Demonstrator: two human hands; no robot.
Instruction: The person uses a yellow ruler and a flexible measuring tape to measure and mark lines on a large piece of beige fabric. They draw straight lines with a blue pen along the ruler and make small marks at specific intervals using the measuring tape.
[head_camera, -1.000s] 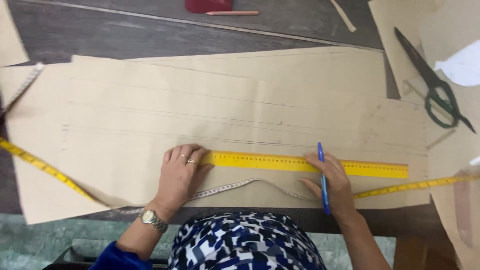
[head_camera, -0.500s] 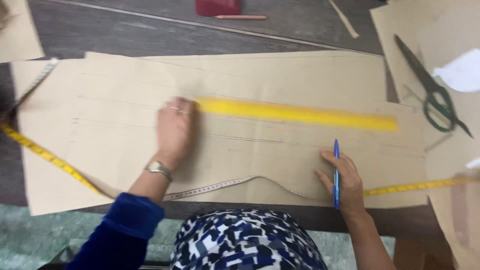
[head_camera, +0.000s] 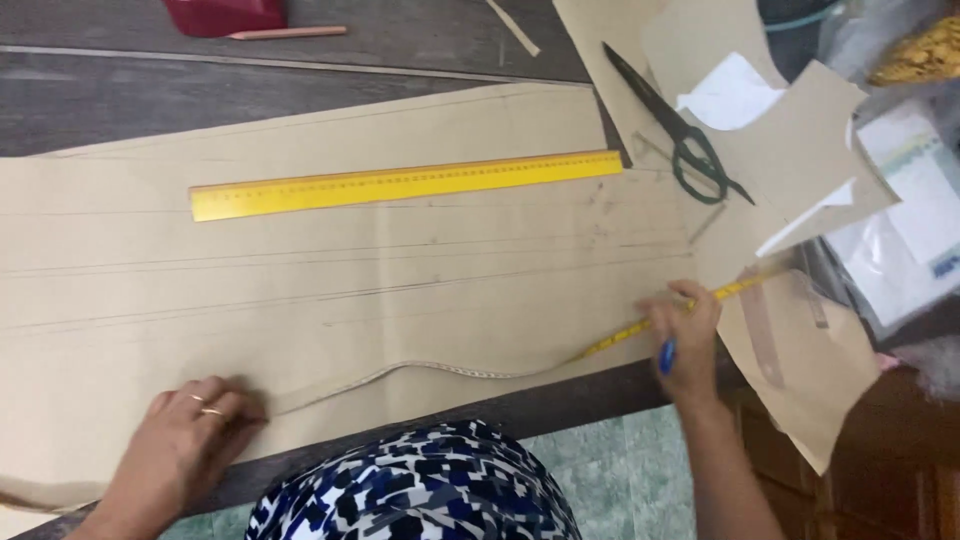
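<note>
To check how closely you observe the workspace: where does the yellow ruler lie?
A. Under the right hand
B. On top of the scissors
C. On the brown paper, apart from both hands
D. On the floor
C. The yellow ruler lies flat on the brown paper, well away from the left hand and the right hand, which is at the tape measure.

Ruler (head_camera: 405, 184) lay across the far part of the paper sheet (head_camera: 330, 290) on the desk (head_camera: 150, 90). Tape measure (head_camera: 470, 368) ran along the near edge, between left hand (head_camera: 185, 445) and right hand (head_camera: 685, 335). Scissors (head_camera: 675, 125) sat off right, pencil (head_camera: 288, 33) way back.
</note>
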